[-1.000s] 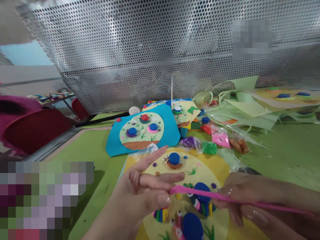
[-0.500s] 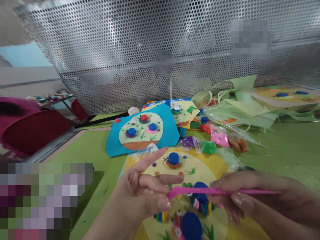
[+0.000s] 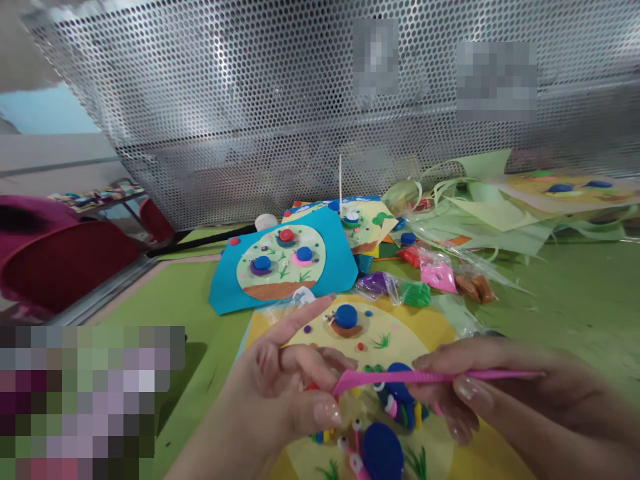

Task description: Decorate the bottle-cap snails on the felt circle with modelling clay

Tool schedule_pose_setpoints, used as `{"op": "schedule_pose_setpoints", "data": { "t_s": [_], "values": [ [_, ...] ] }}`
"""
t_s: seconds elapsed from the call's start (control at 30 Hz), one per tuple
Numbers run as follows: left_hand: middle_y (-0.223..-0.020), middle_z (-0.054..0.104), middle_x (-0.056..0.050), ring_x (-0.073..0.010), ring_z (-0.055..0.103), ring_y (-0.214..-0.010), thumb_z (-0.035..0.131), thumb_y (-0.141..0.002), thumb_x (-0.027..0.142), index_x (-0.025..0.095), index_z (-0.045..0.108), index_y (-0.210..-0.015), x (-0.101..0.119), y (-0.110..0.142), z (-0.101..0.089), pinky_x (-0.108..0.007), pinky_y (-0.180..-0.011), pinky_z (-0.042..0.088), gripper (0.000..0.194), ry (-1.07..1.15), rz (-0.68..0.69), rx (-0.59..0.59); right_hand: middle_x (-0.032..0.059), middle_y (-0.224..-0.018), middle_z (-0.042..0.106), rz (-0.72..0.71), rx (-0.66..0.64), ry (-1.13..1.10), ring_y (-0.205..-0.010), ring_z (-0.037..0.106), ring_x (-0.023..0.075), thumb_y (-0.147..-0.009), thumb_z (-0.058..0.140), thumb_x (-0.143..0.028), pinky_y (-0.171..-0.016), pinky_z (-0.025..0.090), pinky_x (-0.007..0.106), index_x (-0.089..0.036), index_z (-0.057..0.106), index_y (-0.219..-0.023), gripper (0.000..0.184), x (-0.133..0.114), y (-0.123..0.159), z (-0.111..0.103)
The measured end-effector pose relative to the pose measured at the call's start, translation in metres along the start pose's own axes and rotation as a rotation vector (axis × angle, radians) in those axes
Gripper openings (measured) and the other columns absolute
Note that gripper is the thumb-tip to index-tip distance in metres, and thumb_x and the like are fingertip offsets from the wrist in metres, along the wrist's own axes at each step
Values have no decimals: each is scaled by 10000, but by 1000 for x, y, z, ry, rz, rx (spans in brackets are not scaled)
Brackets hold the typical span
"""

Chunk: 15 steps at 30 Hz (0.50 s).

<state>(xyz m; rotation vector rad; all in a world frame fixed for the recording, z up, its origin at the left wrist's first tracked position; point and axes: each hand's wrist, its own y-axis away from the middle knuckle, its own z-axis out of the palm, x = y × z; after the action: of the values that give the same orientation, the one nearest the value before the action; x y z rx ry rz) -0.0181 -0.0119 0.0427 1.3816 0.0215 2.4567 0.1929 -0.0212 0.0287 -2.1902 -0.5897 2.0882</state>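
A pink plastic clay modelling tool (image 3: 387, 378) lies level in my right hand (image 3: 505, 387), pinched between thumb and fingers. Its flat, slanted end reaches the thumb and bent fingers of my left hand (image 3: 280, 383). Those left fingers are closed together while the index finger stretches out; whatever sits between them is too small or hidden to make out. Below both hands is a yellow picture sheet (image 3: 435, 320) with clay snails: a snail with a dark blue cap shell (image 3: 383, 451), a striped one (image 3: 399, 383) and a brown one (image 3: 346, 317).
Behind stands a blue card with snails (image 3: 340, 260). Bagged clay in purple (image 3: 376, 284), green (image 3: 416, 293), pink (image 3: 438, 275) and brown (image 3: 475, 288) lies beyond the sheet. Pale green paper scraps (image 3: 500, 207) heap up before a perforated metal panel (image 3: 240, 120). A red chair (image 3: 65, 260) is at left.
My right hand has shifted its grip along the pink tool, which now lies more level. The bent fingers of my left hand have curled in closer to the tool's tip.
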Motion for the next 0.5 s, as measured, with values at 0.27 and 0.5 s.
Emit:
{"op": "schedule_pose_setpoints", "data": {
  "t_s": [0.27, 0.5],
  "values": [
    [-508, 684, 83, -108, 651, -669, 882, -505, 170, 232, 657, -1054, -2, -1, -4, -192, -681, 502, 597, 6, 5, -54, -27, -632, 711, 141, -28, -283, -533, 653, 125, -754, 677, -375, -528, 564, 163, -421, 725, -840, 109, 7, 0, 6],
    [-474, 669, 93, -71, 651, -633, 899, -454, 210, 216, 683, -992, 2, 2, 2, -128, -667, 484, 580, -9, -102, 56, -11, -725, 730, 265, -57, -436, -538, 622, 97, -737, 691, -396, -553, 540, 145, -387, 737, -810, 87, 7, 0, 6]
  ]
}}
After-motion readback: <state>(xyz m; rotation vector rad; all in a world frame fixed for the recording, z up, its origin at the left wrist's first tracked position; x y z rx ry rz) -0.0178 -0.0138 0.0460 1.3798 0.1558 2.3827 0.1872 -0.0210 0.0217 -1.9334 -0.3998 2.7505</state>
